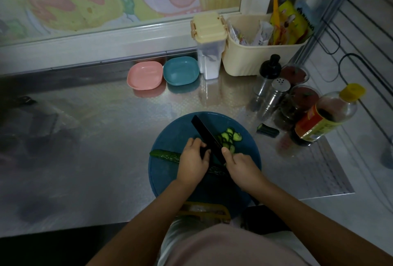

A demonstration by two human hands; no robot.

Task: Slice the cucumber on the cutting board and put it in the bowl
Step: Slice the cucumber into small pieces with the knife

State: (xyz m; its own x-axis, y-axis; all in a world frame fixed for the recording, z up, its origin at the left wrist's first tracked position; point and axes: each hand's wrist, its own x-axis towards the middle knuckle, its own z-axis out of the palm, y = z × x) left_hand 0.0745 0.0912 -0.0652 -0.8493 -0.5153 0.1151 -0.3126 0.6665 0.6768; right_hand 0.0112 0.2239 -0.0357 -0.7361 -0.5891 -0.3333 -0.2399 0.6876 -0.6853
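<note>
Left hand (pixel 192 159): we hold the cucumber (pixel 164 156), fingers curled.
Right hand (pixel 240 168): we grip the knife (pixel 207 137), centre frame.

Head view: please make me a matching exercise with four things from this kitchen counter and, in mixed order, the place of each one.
Things:
1 knife
2 cucumber slices
3 pink bowl
4 cut-off cucumber end

Places:
A on the counter, right of the cutting board
B at the back, beside the blue bowl
C in the right hand
D on the cutting board, right of the knife

Pairs: 1-C; 2-D; 3-B; 4-A
</note>
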